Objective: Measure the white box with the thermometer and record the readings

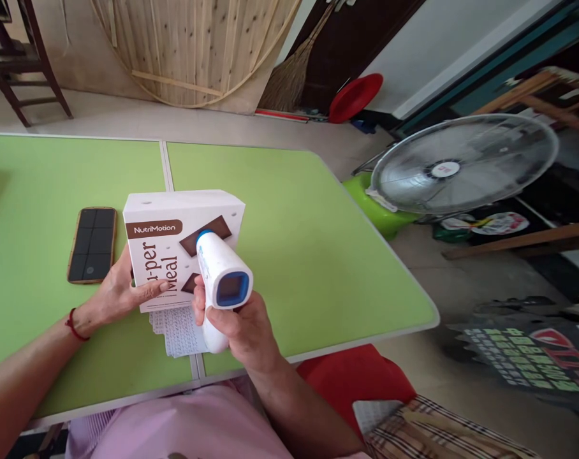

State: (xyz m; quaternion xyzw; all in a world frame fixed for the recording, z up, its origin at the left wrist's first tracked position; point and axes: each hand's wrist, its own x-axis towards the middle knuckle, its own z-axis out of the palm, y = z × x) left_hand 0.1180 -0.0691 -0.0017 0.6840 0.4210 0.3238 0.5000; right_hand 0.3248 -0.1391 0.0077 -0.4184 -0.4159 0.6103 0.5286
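My left hand (122, 287) grips the lower left corner of a white NutriMotion box (148, 261), thumb across its front. The box stands on the green table, its brown label and printed bars facing me. In my right hand (251, 328) is a white and blue handheld infrared thermometer (225, 271), my fingers wrapped round its handle. Its blue-ringed front end points at the box front; whether it touches cannot be seen. The small screen facing me looks dark. Under the box, a sheet of printed paper (182, 335) sticks out towards me.
A phone (93, 245) lies left of the box on the green table (318, 255). Past the table's right edge stand a large fan (442, 167) and a green stool (385, 207). A red seat (356, 376) with plaid cloth (428, 430) is at my right.
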